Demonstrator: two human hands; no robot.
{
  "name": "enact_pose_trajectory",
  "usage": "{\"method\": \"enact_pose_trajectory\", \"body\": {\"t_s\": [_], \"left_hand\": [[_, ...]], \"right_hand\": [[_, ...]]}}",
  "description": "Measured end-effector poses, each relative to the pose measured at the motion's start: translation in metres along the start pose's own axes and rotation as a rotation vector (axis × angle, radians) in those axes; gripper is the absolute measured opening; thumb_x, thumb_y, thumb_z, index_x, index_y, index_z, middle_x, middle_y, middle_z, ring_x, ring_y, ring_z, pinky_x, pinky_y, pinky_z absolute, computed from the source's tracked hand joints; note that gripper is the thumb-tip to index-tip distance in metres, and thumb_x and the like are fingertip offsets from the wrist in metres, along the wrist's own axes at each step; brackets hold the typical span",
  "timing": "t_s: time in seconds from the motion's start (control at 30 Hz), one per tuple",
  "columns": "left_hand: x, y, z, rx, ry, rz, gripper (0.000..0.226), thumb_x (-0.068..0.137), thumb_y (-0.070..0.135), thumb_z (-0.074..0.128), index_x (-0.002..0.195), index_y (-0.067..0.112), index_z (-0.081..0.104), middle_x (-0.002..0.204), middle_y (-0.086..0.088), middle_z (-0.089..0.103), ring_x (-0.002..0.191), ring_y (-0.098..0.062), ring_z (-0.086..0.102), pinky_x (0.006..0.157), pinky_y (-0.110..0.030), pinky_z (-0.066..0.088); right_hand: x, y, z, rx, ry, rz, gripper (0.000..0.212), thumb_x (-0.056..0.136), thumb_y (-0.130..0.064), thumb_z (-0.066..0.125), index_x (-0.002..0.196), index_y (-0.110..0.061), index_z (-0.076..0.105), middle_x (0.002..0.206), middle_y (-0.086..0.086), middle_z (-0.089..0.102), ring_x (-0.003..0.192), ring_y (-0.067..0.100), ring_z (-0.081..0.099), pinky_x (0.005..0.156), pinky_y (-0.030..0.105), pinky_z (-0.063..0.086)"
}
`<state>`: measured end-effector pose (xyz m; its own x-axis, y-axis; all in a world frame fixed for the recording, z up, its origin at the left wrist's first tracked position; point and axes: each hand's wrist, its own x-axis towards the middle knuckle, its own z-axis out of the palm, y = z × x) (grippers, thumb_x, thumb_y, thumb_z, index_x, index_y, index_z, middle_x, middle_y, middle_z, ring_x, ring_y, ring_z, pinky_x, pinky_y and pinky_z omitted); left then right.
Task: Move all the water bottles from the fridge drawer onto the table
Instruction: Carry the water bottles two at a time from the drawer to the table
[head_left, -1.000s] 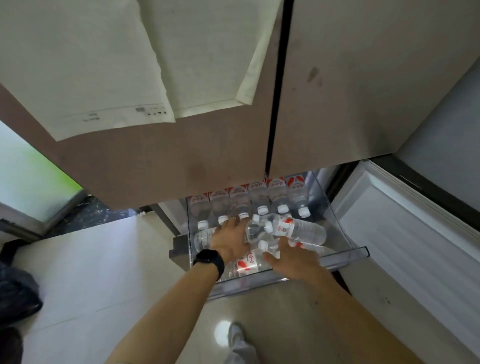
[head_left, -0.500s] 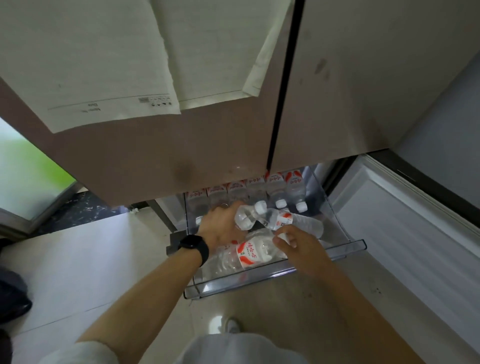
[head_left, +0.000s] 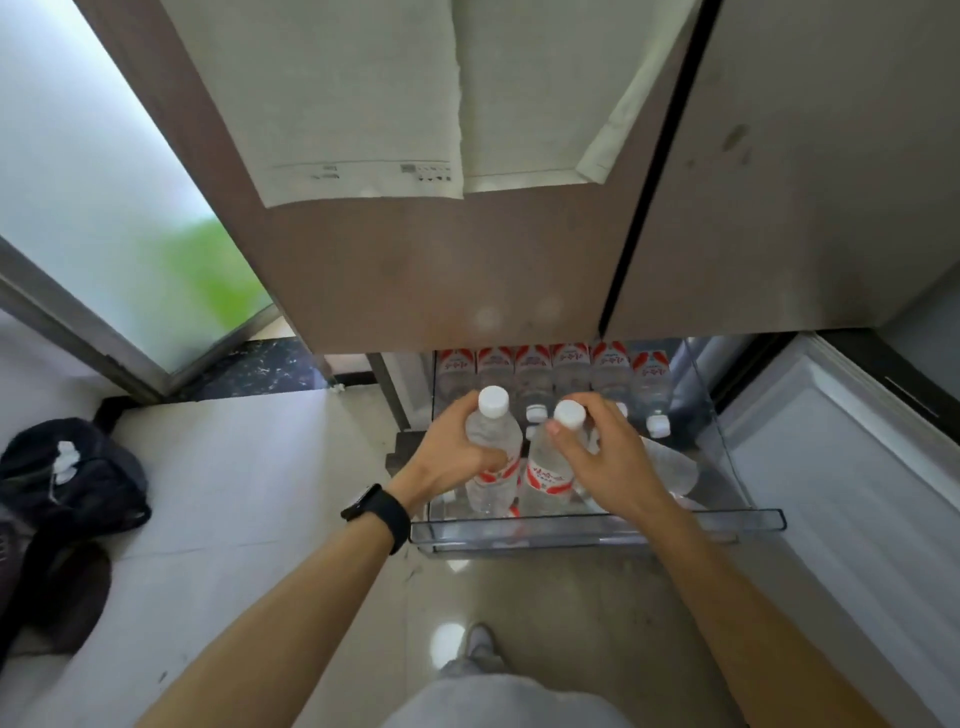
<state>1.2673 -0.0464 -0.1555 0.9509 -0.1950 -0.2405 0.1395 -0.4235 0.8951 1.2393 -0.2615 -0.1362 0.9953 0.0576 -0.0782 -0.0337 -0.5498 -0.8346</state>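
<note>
Clear plastic bottles, transparent glossy drawer, matt paper sheets.

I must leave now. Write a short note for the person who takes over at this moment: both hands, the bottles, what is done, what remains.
Left hand: shut on the left bottle, upright, above the fridge drawer.
Right hand: shut on the right bottle, upright beside the first.
In the drawer: a back row of bottles and at least one lying bottle at the right.
Done: two bottles gripped. The table is not in view, so earlier deliveries cannot be told.
Left: carry these two to the table, then empty the drawer.
</note>
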Motion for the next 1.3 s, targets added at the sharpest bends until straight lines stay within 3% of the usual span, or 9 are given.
{"method": "enact_pose_trajectory", "body": {"t_s": [0.1,0.23,0.37,0.47,0.57,0.77,0.9,1.1,1.3], "left_hand": [[-0.010,-0.008,0.000,-0.089,0.020,-0.023,0.068,0.071,-0.004,0.069,0.128,0.030,0.052,0.117,0.002,0.060,0.109,-0.018,0.059,0.087,-0.033,0.053],[-0.019,-0.008,0.003,-0.085,0.004,0.008,0.069,0.067,0.007,0.068,0.127,0.032,0.045,0.119,-0.002,0.057,0.107,-0.014,0.057,0.090,-0.031,0.052],[-0.021,-0.018,0.017,0.019,0.006,0.051,0.066,0.066,0.025,0.087,0.119,0.030,0.049,0.113,0.006,0.057,0.104,-0.012,0.060,0.090,-0.032,0.052],[-0.014,-0.018,0.014,0.185,0.055,0.087,0.070,0.062,0.052,0.086,0.120,0.036,0.050,0.114,0.017,0.056,0.107,-0.008,0.058,0.095,-0.038,0.052],[-0.015,-0.017,0.011,0.288,0.098,0.086,0.067,0.069,0.054,0.084,0.122,0.036,0.047,0.116,0.014,0.058,0.107,-0.012,0.059,0.096,-0.038,0.051],[-0.039,-0.013,0.017,0.220,0.298,0.048,0.059,0.069,0.040,0.087,0.115,0.030,0.052,0.108,0.012,0.063,0.097,-0.011,0.061,0.090,-0.039,0.055],[-0.070,-0.004,0.014,0.151,0.469,0.053,0.055,0.071,0.036,0.088,0.113,0.032,0.052,0.102,0.015,0.060,0.091,-0.004,0.058,0.081,-0.025,0.050],[-0.151,0.020,-0.016,0.050,0.800,0.050,0.053,0.069,0.038,0.089,0.109,0.033,0.055,0.099,0.017,0.063,0.094,0.003,0.059,0.072,-0.010,0.048],[-0.256,0.005,-0.059,0.098,1.011,0.004,0.054,0.067,0.041,0.088,0.109,0.037,0.054,0.102,0.014,0.065,0.094,-0.010,0.063,0.079,-0.029,0.054]], "right_hand": [[0.000,0.001,0.021,0.090,-0.095,0.064,0.026,0.100,-0.047,0.051,0.123,-0.036,0.043,0.121,-0.012,0.056,0.111,0.009,0.053,0.091,0.031,0.040],[0.004,0.008,0.044,0.080,-0.048,0.102,0.038,0.100,-0.055,0.041,0.127,-0.028,0.044,0.127,-0.004,0.055,0.116,0.016,0.053,0.095,0.037,0.041],[0.013,0.006,0.051,0.088,0.006,0.164,0.046,0.088,-0.058,0.062,0.119,-0.029,0.044,0.119,-0.002,0.058,0.110,0.021,0.057,0.092,0.043,0.047],[0.021,0.005,0.044,0.073,-0.003,0.185,0.055,0.080,-0.059,0.073,0.117,-0.030,0.045,0.113,-0.005,0.061,0.105,0.019,0.059,0.089,0.041,0.050],[0.022,0.011,0.034,0.033,-0.008,0.180,0.054,0.076,-0.054,0.079,0.114,-0.032,0.049,0.103,-0.009,0.066,0.098,0.017,0.063,0.084,0.038,0.051],[0.000,0.026,0.034,-0.059,-0.024,0.107,0.071,0.064,-0.055,0.083,0.120,-0.029,0.050,0.107,-0.005,0.067,0.096,0.020,0.064,0.082,0.039,0.053],[-0.009,0.032,0.031,-0.046,0.042,0.104,0.084,0.063,-0.059,0.082,0.130,-0.026,0.045,0.117,0.001,0.065,0.108,0.028,0.062,0.093,0.047,0.053],[-0.016,-0.003,0.015,0.002,-0.015,-0.008,0.060,0.069,-0.033,0.089,0.117,-0.023,0.055,0.104,0.000,0.065,0.097,0.025,0.064,0.083,0.038,0.053],[-0.054,-0.093,0.023,0.077,-0.091,-0.295,0.052,0.068,-0.027,0.088,0.107,-0.031,0.054,0.093,-0.010,0.064,0.084,0.013,0.064,0.072,0.033,0.054]]}}
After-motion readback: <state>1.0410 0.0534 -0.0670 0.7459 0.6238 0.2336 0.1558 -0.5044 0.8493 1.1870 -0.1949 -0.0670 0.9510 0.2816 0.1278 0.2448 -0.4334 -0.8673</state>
